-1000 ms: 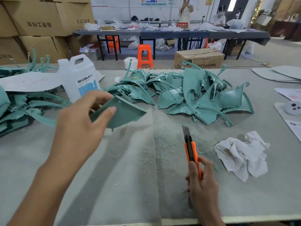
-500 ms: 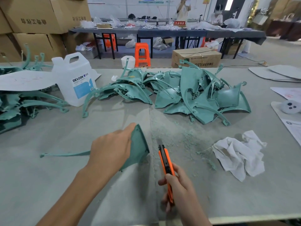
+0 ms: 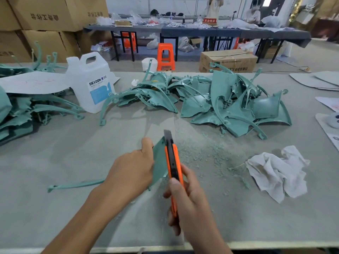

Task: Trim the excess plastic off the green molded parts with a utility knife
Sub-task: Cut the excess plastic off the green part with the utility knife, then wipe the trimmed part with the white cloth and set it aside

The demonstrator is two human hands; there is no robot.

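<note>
My left hand (image 3: pixel 131 170) grips a green molded part (image 3: pixel 159 165) and holds it on edge against the grey table (image 3: pixel 55 162); the part's thin curved arm (image 3: pixel 75 185) trails left along the surface. My right hand (image 3: pixel 187 202) holds an orange utility knife (image 3: pixel 173 167) with its dark blade extended, lying along the part's right edge. A large heap of green molded parts (image 3: pixel 211 101) lies across the middle of the table. Green shavings (image 3: pixel 203 153) are scattered just right of the knife.
A white DEXCON jug (image 3: pixel 91 81) stands at the left, beside a second stack of green parts (image 3: pixel 22 114) under a grey sheet. A crumpled white rag (image 3: pixel 278 171) lies at the right. Paper sheets (image 3: pixel 326 105) lie at the far right edge. Cardboard boxes and tables stand behind.
My left hand brought the green part down from the air onto the table in front of me. My right hand moved the knife left and up against the part's edge.
</note>
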